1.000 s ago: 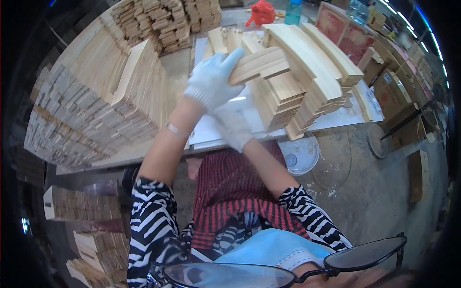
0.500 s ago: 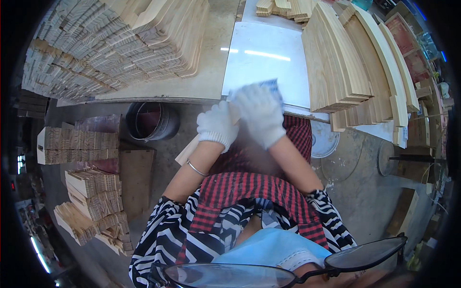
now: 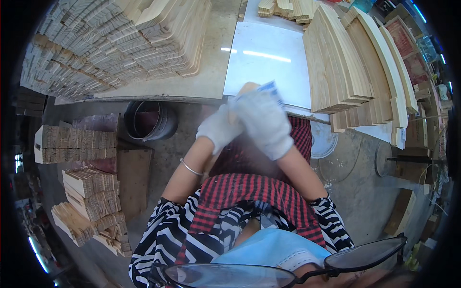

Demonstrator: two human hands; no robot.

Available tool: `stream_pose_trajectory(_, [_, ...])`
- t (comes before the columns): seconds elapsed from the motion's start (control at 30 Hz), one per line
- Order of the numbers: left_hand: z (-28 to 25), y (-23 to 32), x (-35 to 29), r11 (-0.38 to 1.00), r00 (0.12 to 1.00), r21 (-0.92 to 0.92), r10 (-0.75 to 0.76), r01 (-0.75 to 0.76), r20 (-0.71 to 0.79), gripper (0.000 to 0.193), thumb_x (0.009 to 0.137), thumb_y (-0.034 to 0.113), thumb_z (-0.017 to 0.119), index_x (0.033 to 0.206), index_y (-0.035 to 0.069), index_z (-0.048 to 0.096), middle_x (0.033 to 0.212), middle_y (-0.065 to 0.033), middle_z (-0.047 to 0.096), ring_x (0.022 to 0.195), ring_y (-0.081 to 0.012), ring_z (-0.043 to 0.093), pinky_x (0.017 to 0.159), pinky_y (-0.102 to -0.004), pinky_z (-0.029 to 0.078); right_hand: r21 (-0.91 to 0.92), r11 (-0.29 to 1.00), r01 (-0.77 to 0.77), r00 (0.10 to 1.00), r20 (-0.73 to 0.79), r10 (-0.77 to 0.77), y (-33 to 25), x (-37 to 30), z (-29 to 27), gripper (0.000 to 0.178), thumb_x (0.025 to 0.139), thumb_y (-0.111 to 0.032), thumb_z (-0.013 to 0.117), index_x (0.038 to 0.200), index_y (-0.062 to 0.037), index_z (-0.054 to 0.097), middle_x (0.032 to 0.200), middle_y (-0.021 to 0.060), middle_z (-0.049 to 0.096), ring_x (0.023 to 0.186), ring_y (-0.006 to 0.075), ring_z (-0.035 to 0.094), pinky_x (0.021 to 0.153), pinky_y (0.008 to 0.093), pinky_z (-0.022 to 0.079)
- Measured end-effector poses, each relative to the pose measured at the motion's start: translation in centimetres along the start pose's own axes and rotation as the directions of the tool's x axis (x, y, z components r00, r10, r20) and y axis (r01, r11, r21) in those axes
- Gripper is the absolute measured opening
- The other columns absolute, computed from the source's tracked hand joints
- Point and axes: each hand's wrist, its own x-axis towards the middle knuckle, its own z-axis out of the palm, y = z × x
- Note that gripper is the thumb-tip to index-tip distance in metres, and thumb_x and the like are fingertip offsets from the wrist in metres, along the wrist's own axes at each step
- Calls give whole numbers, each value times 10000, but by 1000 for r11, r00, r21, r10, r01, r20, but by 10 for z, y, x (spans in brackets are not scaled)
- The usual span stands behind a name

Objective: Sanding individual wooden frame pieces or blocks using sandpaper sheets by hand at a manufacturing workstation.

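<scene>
My left hand (image 3: 218,128), in a white knit glove, is closed round a pale wooden piece (image 3: 248,88) whose rounded end shows above the gloves. Most of the piece is hidden by my hands. My right hand (image 3: 264,125), gloved the same way and smeared by motion, presses a folded sheet of sandpaper (image 3: 271,89) with a white and blue printed back against the wood. Both hands meet in front of the table's near edge, above my red and black checked apron (image 3: 259,185). The rubbing face of the sheet is out of sight.
A glossy white board (image 3: 269,62) covers the table ahead. Stacked curved wooden boards (image 3: 336,62) stand on its right, and a large pile of wooden parts (image 3: 120,43) at left. Below are a dark bucket (image 3: 165,122), floor stacks of wood (image 3: 79,149) and a white lid (image 3: 324,141).
My right hand has slid down and slightly right along the wooden piece with the sandpaper. The piece has tipped more upright, its rounded end now showing above; my left hand still grips it.
</scene>
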Motion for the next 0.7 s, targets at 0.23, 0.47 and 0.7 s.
stream_pose_trajectory(0.23, [21,-14,-7,-281,770,-777,520,563,370,518,815,293,630,1183,-63,552,718,-167,603,558,-246,593,508,-341,504,493,787,-371,875,-97,474,47,49,-8,442,886,-32,564,1328,-39,560,1290,214,578,1201,368,548,1065,446,405])
stream_pose_trajectory(0.47, [43,-28,-11,-363,807,-743,440,562,395,573,802,283,637,1241,-64,514,755,-197,622,593,-298,627,530,-371,541,-6,995,-97,965,-245,93,-9,-12,36,412,863,-88,568,1274,-97,589,1232,198,599,1196,358,555,1024,424,435])
stream_pose_trajectory(0.7, [50,-32,-9,-375,751,-724,590,579,296,553,828,308,622,1247,-36,511,795,-247,631,643,-351,651,568,-413,564,160,954,-255,946,-165,280,-2,32,10,493,820,-118,591,1311,-99,551,1176,166,596,1127,370,559,972,491,432])
